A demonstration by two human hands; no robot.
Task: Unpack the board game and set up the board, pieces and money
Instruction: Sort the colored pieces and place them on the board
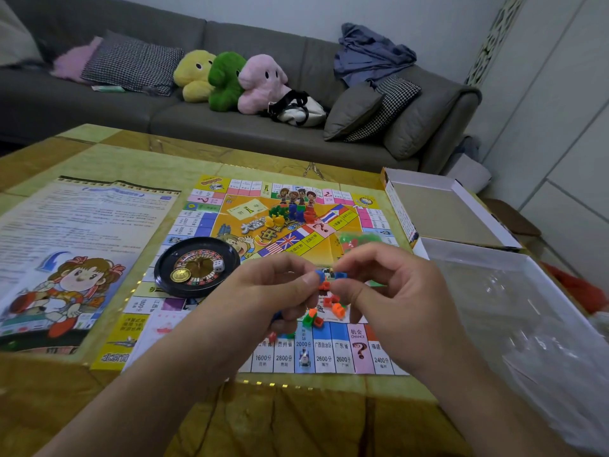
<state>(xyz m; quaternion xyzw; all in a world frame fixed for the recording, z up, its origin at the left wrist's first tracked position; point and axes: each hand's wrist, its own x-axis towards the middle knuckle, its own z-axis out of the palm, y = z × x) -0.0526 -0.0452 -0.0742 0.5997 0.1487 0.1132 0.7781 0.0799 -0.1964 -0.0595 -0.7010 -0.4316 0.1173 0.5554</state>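
The paper game board (230, 222) lies unfolded on the table. Above its near side my left hand (273, 291) and my right hand (389, 285) meet, each pinching a small blue plastic piece (329, 277) between thumb and fingers. Below the hands several loose red, orange and green plastic houses (324, 311) lie on the board. At the board's middle stand cardboard character pawns (298, 196) with clusters of coloured pieces (290, 214). A black roulette wheel (196, 267) with a gold coin and a white die sits at the board's left. A small bag of green and red pieces (357, 240) lies behind my right hand.
A printed rules sheet (75, 252) lies left of the board. The open game box (445, 212) and its tray with clear plastic wrap (527, 324) stand on the right. Behind the table is a grey sofa (230, 123) with plush toys, cushions and a bag.
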